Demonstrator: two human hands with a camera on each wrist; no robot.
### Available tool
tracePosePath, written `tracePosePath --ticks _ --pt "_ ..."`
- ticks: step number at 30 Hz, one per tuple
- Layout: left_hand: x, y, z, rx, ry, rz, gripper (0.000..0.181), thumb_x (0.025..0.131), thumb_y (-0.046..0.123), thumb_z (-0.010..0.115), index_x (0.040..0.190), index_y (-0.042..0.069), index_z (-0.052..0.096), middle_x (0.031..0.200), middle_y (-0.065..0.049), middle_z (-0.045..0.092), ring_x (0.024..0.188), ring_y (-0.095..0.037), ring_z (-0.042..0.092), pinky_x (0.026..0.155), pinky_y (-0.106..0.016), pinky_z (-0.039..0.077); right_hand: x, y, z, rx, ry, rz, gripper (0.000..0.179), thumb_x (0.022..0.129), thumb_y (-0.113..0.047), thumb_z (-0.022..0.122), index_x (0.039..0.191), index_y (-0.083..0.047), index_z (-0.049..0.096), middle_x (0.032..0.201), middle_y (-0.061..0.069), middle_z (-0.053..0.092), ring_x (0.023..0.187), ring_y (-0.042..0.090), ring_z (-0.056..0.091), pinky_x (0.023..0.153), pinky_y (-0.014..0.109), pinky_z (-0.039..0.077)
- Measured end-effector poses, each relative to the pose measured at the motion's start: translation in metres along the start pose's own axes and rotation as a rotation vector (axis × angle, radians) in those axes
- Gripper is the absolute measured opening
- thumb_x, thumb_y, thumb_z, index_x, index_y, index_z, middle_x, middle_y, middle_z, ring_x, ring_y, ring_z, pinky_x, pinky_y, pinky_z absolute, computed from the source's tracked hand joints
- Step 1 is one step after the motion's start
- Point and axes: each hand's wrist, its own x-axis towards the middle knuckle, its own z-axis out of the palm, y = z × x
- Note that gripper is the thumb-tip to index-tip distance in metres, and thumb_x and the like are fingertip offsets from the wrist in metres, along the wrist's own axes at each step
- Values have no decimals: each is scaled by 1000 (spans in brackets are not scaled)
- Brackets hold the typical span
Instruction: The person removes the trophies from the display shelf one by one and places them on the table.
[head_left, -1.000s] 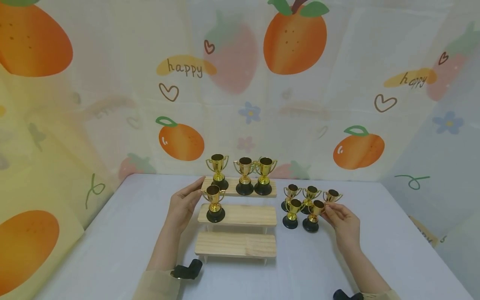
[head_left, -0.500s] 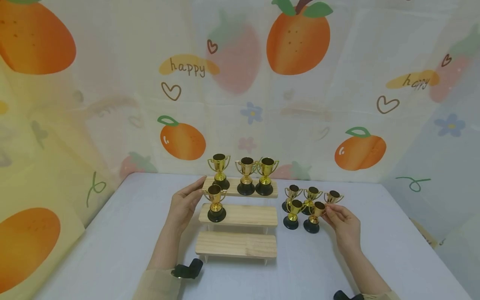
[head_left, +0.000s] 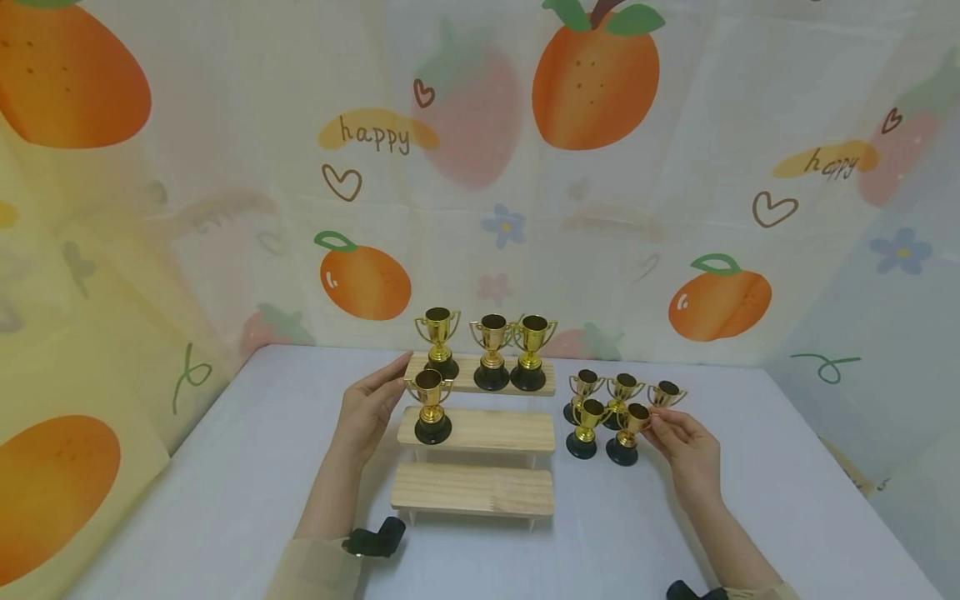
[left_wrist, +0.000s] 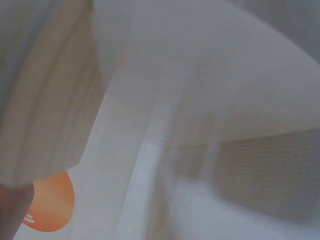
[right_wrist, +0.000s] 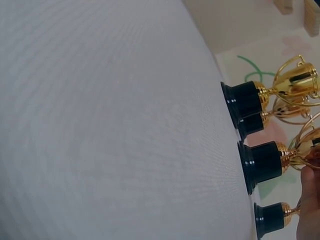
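My left hand (head_left: 367,408) holds the left end of the top board of a three-step wooden display stand (head_left: 472,487), thumb toward its front corner and index finger toward the back. The left wrist view shows the board end (left_wrist: 50,100) close up with a fingertip (left_wrist: 15,210) against it. My right hand (head_left: 688,454) pinches the handle of a small gold trophy cup (head_left: 628,442) on a black base, which stands upright on the table. Its thumb and fingers partly cover another trophy (head_left: 666,393) behind. In the right wrist view, a finger (right_wrist: 309,200) touches a cup.
Several more trophies, such as this one (head_left: 585,442), stand grouped right of the stand. Three trophies, one being the left cup (head_left: 437,333), occupy the top board; another trophy (head_left: 430,412) is at the middle board's left. A printed curtain (head_left: 480,183) hangs behind the white table (head_left: 225,467).
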Motion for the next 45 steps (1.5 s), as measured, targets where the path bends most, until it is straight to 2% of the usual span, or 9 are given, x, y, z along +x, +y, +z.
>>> tracePosePath --ticks 9,28,37,45 --pt "-1 0 -1 2 -6 -7 49 95 -2 56 141 -9 43 117 19 70 118 4 61 109 -14 45 -2 -1 0 1 9 35 15 93 -4 63 89 -16 72 88 -18 74 83 -2 71 79 16 62" --pt "0 0 0 18 0 -4 49 95 1 57 142 -8 44 117 20 70 119 4 61 108 -12 46 -1 -1 -1 13 1 14 13 92 -5 66 92 -15 73 90 -16 75 83 -1 72 79 17 62" --pt "-1 0 0 19 6 -4 50 94 2 59 141 -7 45 121 18 70 119 4 60 109 -12 46 -1 -2 -1 -37 71 24 12 92 -12 68 103 -12 73 89 -18 75 81 -2 72 80 15 61" --pt "-1 1 1 17 8 -10 50 94 1 58 142 -7 45 118 20 70 120 4 60 109 -12 46 1 -3 1 6 132 17 8 93 -18 66 97 -14 72 88 -16 76 82 -2 71 81 15 61"
